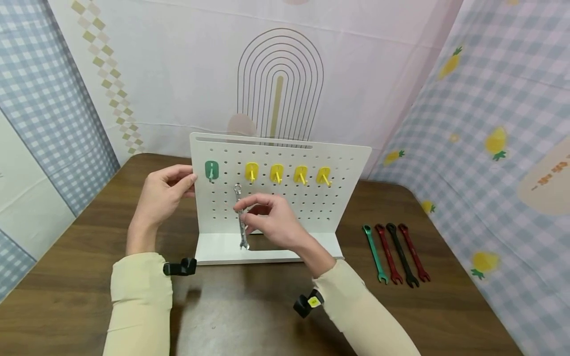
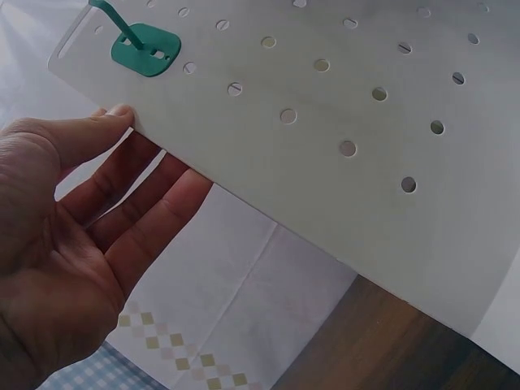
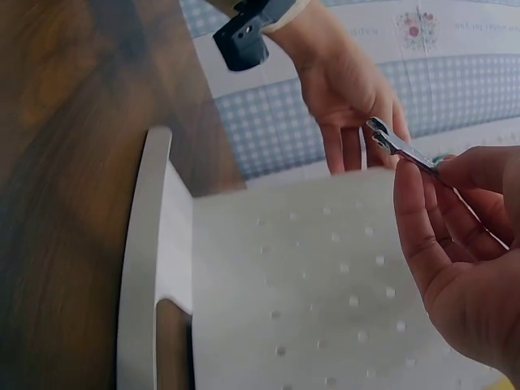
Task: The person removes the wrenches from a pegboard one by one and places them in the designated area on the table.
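My right hand (image 1: 278, 222) pinches a silver combination wrench (image 1: 242, 230) between thumb and fingers, holding it nearly upright in front of the white pegboard (image 1: 285, 205). The ring end points up, just below and right of the green hook (image 1: 212, 170); the open end hangs over the board's base. In the right wrist view, the wrench (image 3: 402, 150) sticks out past the fingertips. My left hand (image 1: 162, 195) grips the pegboard's left edge, below the green hook's level. The left wrist view shows its thumb (image 2: 101, 134) at that edge, with the other fingers partly hidden behind it.
Several yellow hooks (image 1: 276, 173) run in a row across the pegboard, right of the green one. On the brown wooden table (image 1: 249, 311), to the right, lie a green wrench (image 1: 375, 254), two red wrenches (image 1: 389, 254) and a black wrench (image 1: 402, 254). Patterned cloth (image 1: 178, 74) hangs behind.
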The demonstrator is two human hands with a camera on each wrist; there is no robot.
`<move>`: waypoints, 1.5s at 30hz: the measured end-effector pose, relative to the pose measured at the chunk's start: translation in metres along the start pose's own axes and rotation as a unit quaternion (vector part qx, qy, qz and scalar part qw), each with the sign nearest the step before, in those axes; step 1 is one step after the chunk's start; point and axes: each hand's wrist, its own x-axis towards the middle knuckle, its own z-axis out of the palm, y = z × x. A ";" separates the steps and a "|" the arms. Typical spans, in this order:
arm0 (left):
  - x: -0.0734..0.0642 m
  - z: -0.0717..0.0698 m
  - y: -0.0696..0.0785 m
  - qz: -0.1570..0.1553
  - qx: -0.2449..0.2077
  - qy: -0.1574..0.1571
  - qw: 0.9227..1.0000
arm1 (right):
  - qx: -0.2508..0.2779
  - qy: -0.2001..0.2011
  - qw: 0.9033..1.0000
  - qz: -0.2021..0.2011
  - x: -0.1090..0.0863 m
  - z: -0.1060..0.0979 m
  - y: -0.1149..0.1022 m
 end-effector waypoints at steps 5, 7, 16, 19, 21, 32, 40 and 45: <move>0.004 -0.001 -0.016 -0.004 0.009 0.002 1.000 | 0.005 0.013 1.000 0.025 -0.010 -0.014 0.008; 0.005 -0.001 -0.022 -0.004 0.010 0.003 1.000 | 0.003 0.019 0.999 0.036 -0.015 -0.020 0.011; 0.001 0.000 0.001 0.006 0.006 -0.006 1.000 | -0.026 0.044 0.997 0.063 -0.035 -0.049 0.025; 0.001 0.001 0.007 0.011 0.005 -0.006 1.000 | -0.045 0.053 0.995 0.071 -0.041 -0.059 0.028; 0.001 0.001 0.010 0.012 0.005 -0.004 1.000 | -0.051 0.058 0.994 0.075 -0.045 -0.065 0.029; -0.001 0.000 0.004 0.001 0.007 -0.001 1.000 | -0.053 0.069 0.992 0.096 -0.062 -0.089 0.033; -0.001 0.001 0.003 0.002 0.008 -0.001 1.000 | -0.064 0.080 0.990 0.102 -0.073 -0.110 0.042; 0.006 0.000 -0.018 -0.001 0.009 0.003 1.000 | -0.077 0.085 0.988 0.108 -0.080 -0.123 0.047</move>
